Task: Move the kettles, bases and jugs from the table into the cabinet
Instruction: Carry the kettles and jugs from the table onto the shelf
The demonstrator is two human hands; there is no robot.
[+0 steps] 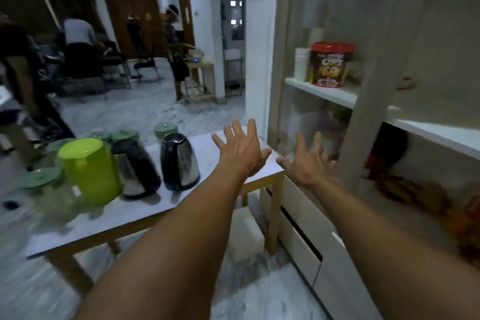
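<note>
Both grips spread, empty: left hand (pixel 240 149) over desk's far right corner, right hand (pixel 307 161) just beside glass cabinet door (pixel 324 60). On desk (pixel 145 213), left of hands: two steel kettles (pixel 179 162) (pixel 136 169), green jug (pixel 91 171) at near left, green-lidded jars (pixel 165 130) behind, blurred. Cabinet shelf (pixel 324 92) at right holds red cereal tub (pixel 331 65), white cups (pixel 301 63).
</note>
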